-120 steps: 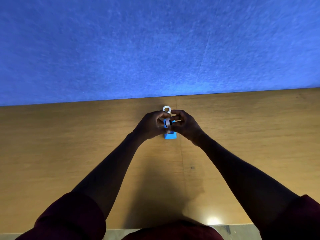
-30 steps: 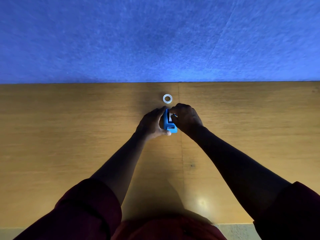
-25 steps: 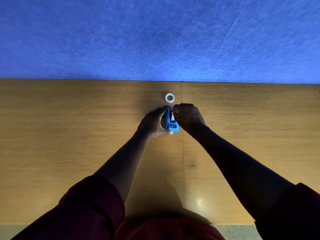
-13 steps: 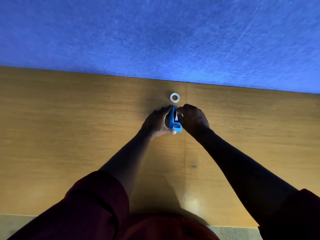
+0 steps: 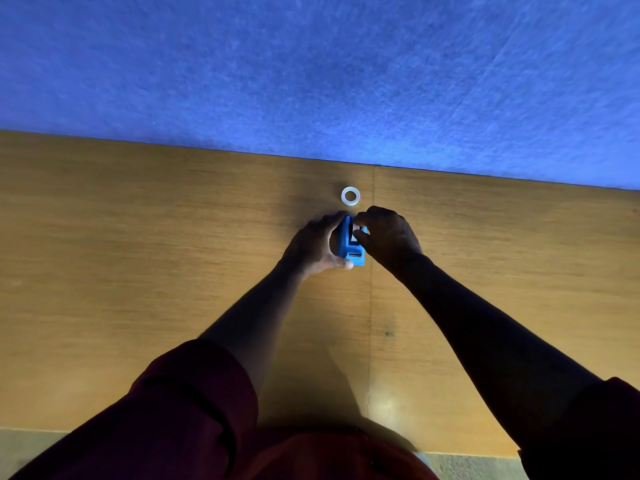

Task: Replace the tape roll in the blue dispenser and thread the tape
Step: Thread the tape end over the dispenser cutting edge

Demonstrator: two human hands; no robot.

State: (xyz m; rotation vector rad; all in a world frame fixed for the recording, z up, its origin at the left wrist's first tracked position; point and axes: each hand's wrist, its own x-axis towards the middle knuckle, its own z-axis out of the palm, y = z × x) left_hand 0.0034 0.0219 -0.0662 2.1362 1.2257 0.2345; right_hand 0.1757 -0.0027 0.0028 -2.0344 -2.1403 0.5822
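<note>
The small blue tape dispenser (image 5: 350,244) stands on the wooden table (image 5: 138,271), far out in front of me. My left hand (image 5: 317,245) wraps its left side, thumb at the near end. My right hand (image 5: 388,237) is curled over its right side, with fingertips pinched at the top opening where a pale tape roll shows. What those fingertips grip is too small to tell. A white ring-shaped tape core (image 5: 350,196) lies flat on the table just beyond the dispenser, apart from both hands.
A blue felt wall panel (image 5: 311,71) rises right behind the table's far edge. A seam (image 5: 371,306) runs along the tabletop toward me. The table's near edge (image 5: 450,452) is by my body.
Earlier both hands held the parts lifted off the table near the ring. Now the dispenser rests on the table, held from both sides. My view has tilted slightly; the hands barely moved in the last second.
</note>
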